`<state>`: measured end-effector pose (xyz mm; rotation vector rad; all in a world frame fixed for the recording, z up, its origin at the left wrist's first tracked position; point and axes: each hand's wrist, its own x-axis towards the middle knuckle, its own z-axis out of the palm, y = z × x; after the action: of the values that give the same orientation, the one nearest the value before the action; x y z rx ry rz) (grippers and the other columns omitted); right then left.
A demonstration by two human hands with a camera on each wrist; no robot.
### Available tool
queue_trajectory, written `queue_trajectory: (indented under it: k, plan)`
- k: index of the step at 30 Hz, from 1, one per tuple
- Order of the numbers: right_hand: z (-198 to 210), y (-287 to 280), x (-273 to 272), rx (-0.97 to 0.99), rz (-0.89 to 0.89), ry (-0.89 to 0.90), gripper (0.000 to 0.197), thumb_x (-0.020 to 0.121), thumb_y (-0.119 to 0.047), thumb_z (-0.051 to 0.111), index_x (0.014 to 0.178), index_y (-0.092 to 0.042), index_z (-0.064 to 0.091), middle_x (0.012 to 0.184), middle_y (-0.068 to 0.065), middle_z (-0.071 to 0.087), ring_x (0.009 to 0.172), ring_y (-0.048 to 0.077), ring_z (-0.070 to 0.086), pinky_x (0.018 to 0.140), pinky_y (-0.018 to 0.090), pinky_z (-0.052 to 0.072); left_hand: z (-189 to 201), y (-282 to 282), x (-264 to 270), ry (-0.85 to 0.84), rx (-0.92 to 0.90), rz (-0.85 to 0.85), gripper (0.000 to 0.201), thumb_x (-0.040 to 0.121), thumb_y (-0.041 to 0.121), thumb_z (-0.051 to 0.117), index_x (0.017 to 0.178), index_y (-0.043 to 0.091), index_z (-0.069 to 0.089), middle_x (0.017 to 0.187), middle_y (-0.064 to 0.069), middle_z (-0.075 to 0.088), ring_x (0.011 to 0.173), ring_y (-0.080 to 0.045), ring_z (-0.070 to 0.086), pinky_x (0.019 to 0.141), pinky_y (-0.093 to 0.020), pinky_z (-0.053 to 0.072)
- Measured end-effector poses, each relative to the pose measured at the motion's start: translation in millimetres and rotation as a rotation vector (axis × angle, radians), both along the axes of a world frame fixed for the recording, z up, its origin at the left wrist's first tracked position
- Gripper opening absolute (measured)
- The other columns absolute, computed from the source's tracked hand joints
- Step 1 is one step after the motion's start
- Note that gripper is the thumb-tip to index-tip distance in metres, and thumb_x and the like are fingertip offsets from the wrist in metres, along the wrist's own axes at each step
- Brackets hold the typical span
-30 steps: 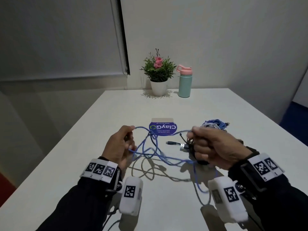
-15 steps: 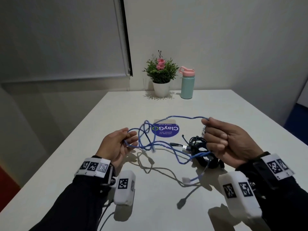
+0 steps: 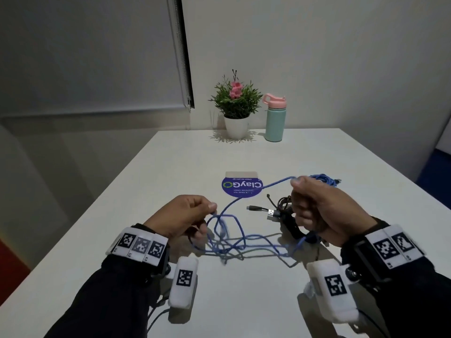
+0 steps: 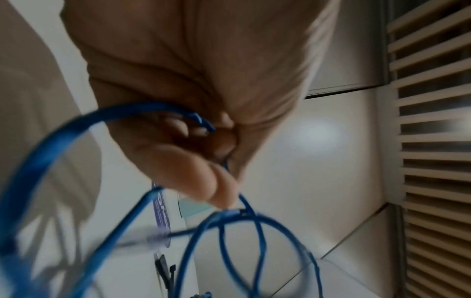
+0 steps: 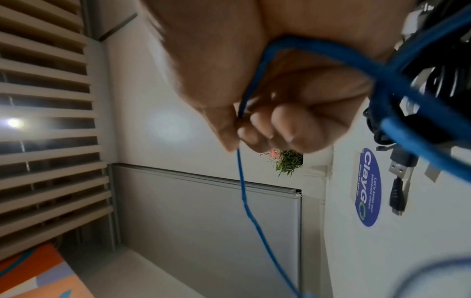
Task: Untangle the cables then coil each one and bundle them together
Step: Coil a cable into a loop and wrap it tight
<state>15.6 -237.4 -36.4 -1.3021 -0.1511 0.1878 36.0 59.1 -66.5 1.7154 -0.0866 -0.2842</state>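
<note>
A thin blue cable (image 3: 246, 242) loops in tangled strands above the white table (image 3: 185, 162) between my hands. My left hand (image 3: 185, 215) pinches one stretch of it; the left wrist view shows the blue cable (image 4: 229, 225) running under the curled fingers (image 4: 219, 189). My right hand (image 3: 317, 211) grips another stretch, which runs taut toward the left, and the right wrist view shows the blue cable (image 5: 242, 181) pinched between thumb and fingers (image 5: 280, 123). A black USB cable (image 3: 273, 212) lies bunched beside my right hand. A coiled blue bundle (image 3: 324, 179) sits behind that hand.
A round blue sticker (image 3: 241, 186) lies on the table's middle. At the far edge stand a potted plant (image 3: 235, 111) and a teal bottle with a pink lid (image 3: 275, 118). The table's left edge runs close to my left arm.
My right hand has risen and pulled the blue strand taut, then moved nearer again. The loose loops have dropped lower between my hands. My left hand keeps its pinch.
</note>
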Motion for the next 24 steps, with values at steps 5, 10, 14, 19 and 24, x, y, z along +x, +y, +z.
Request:
queue_trajectory:
  k: [5,10,14,19,24]
  plan:
    - [9,-16,10,0.607,-0.380,-0.098,0.029,0.101,-0.032,0.047,0.076,-0.018,0.047,0.072,-0.001,0.061,0.058,0.011,0.054,0.058,0.021,0.047,2,10,15,0.190,-0.643,0.584,0.024,0.104,0.016,0.051,0.081,0.011,0.052,0.066,-0.001,0.042,0.034,-0.005,0.046,0.035,-0.016,0.034]
    - [10,-25,11,0.554,-0.405,-0.179,0.024,0.104,-0.032,0.042,0.089,-0.016,0.052,0.070,-0.001,0.050,0.041,0.006,0.033,0.036,0.016,0.026,0,14,16,0.333,-0.781,0.584,0.025,0.106,0.017,0.045,0.083,0.010,0.052,0.072,0.001,0.049,0.042,-0.005,0.048,0.030,-0.011,0.032]
    - [6,-7,9,0.540,-0.294,-0.168,0.024,0.106,-0.032,0.036,0.100,-0.017,0.054,0.068,-0.001,0.050,0.042,0.008,0.034,0.038,0.018,0.028,-5,-3,17,0.186,-0.640,0.511,0.016,0.101,0.009,0.050,0.087,0.008,0.057,0.073,-0.004,0.050,0.057,-0.012,0.047,0.041,-0.018,0.042]
    - [8,2,4,0.569,-0.257,-0.169,0.029,0.106,-0.035,0.033,0.104,-0.020,0.057,0.073,-0.002,0.051,0.051,0.011,0.037,0.046,0.021,0.034,6,6,10,-0.070,-0.263,0.600,0.026,0.090,0.019,0.052,0.103,0.028,0.073,0.106,0.002,0.067,0.092,-0.016,0.061,0.084,-0.040,0.047]
    - [11,7,0,0.605,-0.204,-0.203,0.029,0.106,-0.035,0.034,0.110,-0.020,0.059,0.073,0.000,0.054,0.051,0.012,0.039,0.048,0.023,0.035,35,-7,-6,-0.515,-0.171,0.361,0.016,0.080,0.022,0.062,0.092,0.024,0.072,0.097,0.006,0.074,0.101,-0.013,0.066,0.092,-0.028,0.047]
